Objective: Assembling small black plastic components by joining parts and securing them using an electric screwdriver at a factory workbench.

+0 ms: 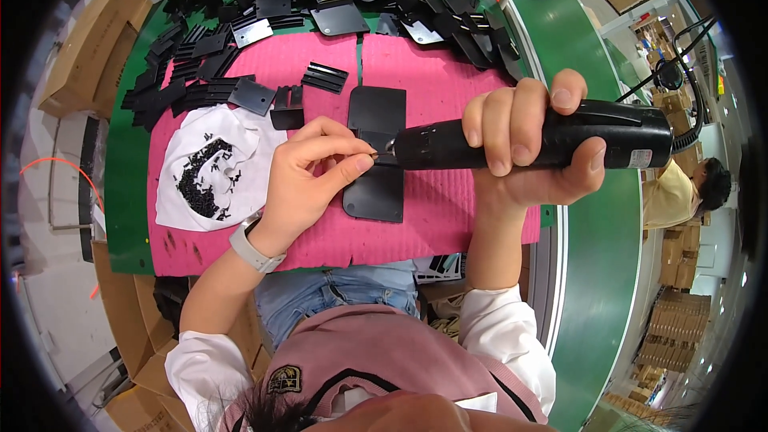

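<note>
My right hand is wrapped round a black electric screwdriver, held level with its tip pointing left. At that tip, my left hand pinches thumb and forefinger together; a tiny piece, perhaps a screw, seems to be between them, too small to be sure. Beneath the fingertips lies a flat black hinged plate with two rounded leaves, on the pink foam mat. To the left of my left hand, a white cloth holds a heap of small black screws.
Many black plates and slotted parts are piled along the far side of the green table. A loose slotted part lies beyond my left hand. Cardboard boxes stand at the left. A cable trails from the screwdriver. Another person is at the far right.
</note>
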The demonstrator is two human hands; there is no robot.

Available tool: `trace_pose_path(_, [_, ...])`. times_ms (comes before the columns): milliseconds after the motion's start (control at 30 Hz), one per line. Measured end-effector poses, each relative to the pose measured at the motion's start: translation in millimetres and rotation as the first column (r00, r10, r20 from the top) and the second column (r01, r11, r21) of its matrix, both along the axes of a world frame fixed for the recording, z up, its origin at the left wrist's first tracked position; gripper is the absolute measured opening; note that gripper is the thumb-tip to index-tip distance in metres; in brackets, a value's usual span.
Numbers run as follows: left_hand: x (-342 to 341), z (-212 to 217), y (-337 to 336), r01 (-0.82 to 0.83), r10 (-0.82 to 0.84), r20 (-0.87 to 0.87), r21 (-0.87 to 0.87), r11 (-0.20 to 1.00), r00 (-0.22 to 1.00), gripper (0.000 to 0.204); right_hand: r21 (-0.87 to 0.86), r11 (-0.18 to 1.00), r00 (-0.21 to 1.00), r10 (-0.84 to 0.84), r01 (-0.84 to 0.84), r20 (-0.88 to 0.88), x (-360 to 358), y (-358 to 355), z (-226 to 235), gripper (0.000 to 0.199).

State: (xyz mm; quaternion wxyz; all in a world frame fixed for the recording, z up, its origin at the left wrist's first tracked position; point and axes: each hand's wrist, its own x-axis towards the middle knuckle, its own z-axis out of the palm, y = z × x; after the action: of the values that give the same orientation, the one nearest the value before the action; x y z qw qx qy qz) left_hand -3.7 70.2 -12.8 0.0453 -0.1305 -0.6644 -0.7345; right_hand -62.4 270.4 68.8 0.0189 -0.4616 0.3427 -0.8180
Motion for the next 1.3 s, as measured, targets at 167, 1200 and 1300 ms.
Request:
trace_pose_path(167, [0.2,-1.8,-0.3,-0.004,0.004,0.019,0.001,1.0,1.0,0.01,-0.047,0.999,0.999,0.008,-0.005,0.049,1.2,-4.6,-4.8,0.037])
trace_pose_path(1200, [-8.4,-4.1,-10.4,0.124,-0.036,0.358,-0.224,0.967,0.933,0.015,0.228,0.959,0.965,-0.209,0.171,0.156,0.8,-42.2,-6.1,0.028])
trace_pose_path(1300, [-9.2,-6.1,-11.0,0.121,-0.038,0.365,-0.206,0.971,0.93,0.016,0.262,0.95,0.967,-0.212,0.17,0.143,-0.1,-45.9,-6.4,0.027])
